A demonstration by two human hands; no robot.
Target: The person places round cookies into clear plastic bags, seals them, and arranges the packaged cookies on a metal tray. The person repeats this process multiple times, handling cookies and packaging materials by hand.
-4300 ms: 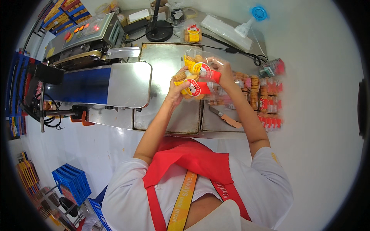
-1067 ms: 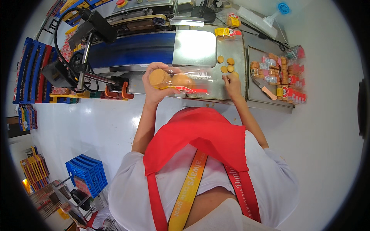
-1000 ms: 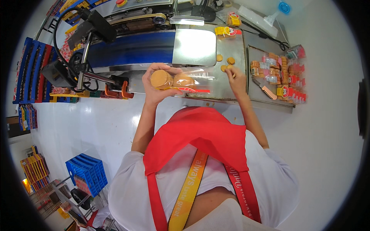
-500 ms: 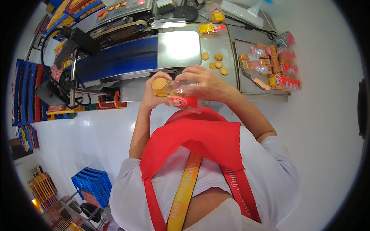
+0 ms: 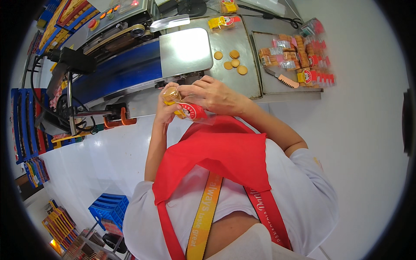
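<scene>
From the head view, I had a clear biscuit bag with red and yellow print up in front of my chest, just left of the frame's center. My left hand was wrapped around its lower end and my right hand was pinching the top, a round biscuit showing through at the upper end. The bag sat right over the near edge of the steel table, not touching it. Four loose biscuits lay on the steel above my hands, with bare metal all around them. Filled packs and a knife crowded the tray in the upper right. The blue conveyor ran off to the upper left. Plenty of open white floor on the right side.
</scene>
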